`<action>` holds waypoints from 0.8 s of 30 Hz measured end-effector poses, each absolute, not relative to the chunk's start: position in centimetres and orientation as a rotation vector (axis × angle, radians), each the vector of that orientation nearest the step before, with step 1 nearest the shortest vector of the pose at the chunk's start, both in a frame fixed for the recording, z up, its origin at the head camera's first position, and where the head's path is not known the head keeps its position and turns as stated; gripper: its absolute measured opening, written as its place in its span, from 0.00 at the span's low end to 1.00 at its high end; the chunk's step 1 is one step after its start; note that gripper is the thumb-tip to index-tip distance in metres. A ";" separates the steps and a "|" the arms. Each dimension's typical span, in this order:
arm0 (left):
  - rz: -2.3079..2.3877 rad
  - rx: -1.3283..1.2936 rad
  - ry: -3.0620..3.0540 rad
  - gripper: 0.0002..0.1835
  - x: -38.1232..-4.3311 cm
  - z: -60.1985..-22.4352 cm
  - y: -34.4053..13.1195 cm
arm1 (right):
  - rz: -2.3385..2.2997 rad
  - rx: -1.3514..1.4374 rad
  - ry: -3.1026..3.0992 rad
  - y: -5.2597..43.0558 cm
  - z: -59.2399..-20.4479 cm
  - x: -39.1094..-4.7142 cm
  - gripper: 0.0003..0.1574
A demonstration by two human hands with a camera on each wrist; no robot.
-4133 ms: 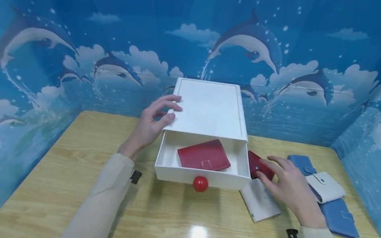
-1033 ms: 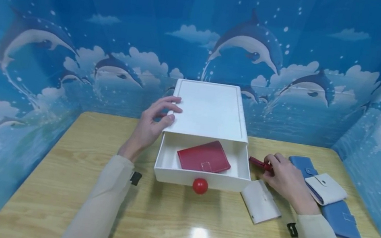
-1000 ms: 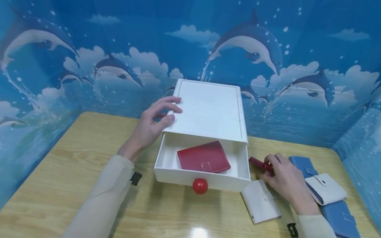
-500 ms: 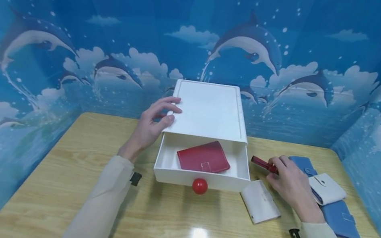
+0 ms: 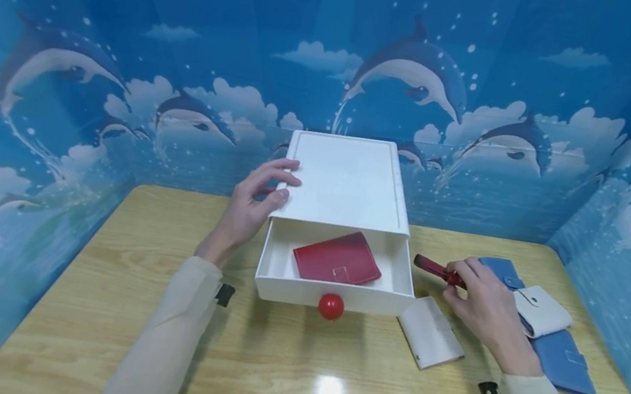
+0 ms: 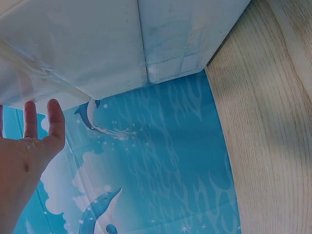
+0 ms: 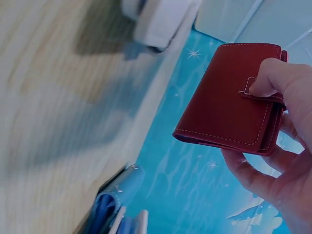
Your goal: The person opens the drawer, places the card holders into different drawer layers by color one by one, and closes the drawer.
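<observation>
From right wrist: right fingers (image 7: 253,178) pinch red wallet (image 7: 226,97), seen broadside | head: edge-on | left fingers (image 5: 282,175), relaxed, touch cabinet (image 5: 350,182)

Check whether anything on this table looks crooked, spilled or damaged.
No spill or damage shows. The red wallet in the drawer lies slanted, not square with its sides, and the white wallet at far right overlaps a blue wallet at an angle, so both look untidily placed.
</observation>
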State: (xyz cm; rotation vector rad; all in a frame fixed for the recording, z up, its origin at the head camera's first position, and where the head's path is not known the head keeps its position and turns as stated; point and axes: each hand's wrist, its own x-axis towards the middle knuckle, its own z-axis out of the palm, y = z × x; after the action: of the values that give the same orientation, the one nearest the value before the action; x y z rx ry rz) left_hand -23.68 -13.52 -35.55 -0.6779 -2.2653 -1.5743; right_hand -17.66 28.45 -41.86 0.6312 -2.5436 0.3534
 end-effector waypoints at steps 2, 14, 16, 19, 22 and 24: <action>-1.576 -0.678 -2.268 0.13 -23.7 -35.5 -13.5 | 0.357 0.638 -2.512 28.3 -41.7 -17.5 0.21; -1.585 -0.677 -2.262 0.14 -23.9 -35.5 -13.5 | 0.384 0.656 -2.327 27.6 -39.4 -16.3 0.21; -1.586 -0.675 -2.262 0.14 -23.9 -35.6 -13.5 | 0.389 0.654 -2.305 27.6 -39.1 -16.1 0.21; -1.584 -0.677 -2.262 0.14 -23.8 -35.6 -13.5 | 0.389 0.656 -2.272 27.5 -38.5 -15.8 0.21; -1.580 -0.680 -2.261 0.14 -23.8 -35.6 -13.5 | 0.386 0.667 -2.241 27.3 -38.0 -15.4 0.21; -1.578 -0.683 -2.261 0.14 -23.8 -35.6 -13.5 | 0.383 0.677 -2.225 27.3 -37.7 -15.2 0.19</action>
State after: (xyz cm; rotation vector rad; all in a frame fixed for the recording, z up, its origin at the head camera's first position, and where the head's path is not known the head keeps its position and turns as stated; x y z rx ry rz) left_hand -23.75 -13.53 -35.57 -0.6826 -2.2611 -1.5778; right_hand -15.19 27.29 -37.67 0.6766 -2.2253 0.3829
